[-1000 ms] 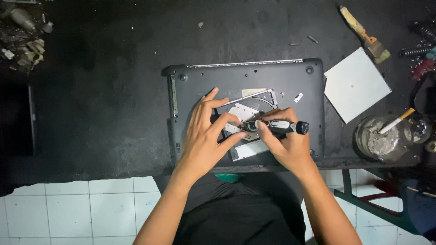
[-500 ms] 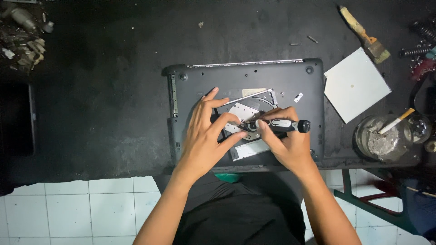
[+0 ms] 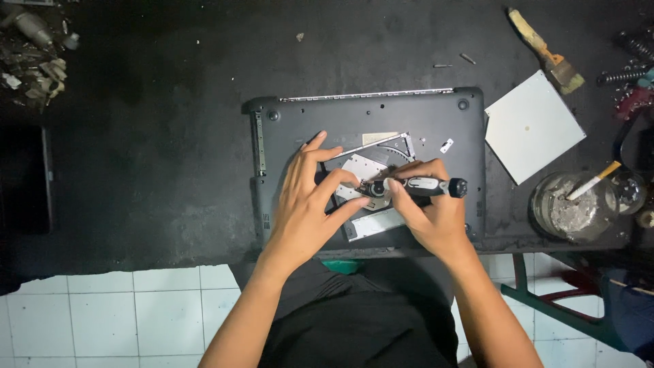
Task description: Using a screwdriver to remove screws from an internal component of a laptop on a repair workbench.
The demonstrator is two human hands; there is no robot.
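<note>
Single view — head camera, worn by the person, looking almost straight down from above the seated body. Forearms enter from the near edge; both hands (image 3: 310,204) (image 3: 432,211) sit at frame centre over the laptop base (image 3: 306,112). Medium distance: whole base fits in frame, with dark table (image 3: 150,157) stretching left and far — tiled floor (image 3: 102,313) along the near edge.

Hardly any shift since a second ago. Right hand (image 3: 436,211) turned very slightly about the black screwdriver (image 3: 419,186), knuckles rolled a touch nearer the laptop base's (image 3: 368,112) front edge. Left hand (image 3: 310,204) fingertips nudged marginally closer to the screwdriver tip over the laptop base's open bay. No other displacement discernible at this size.
</note>
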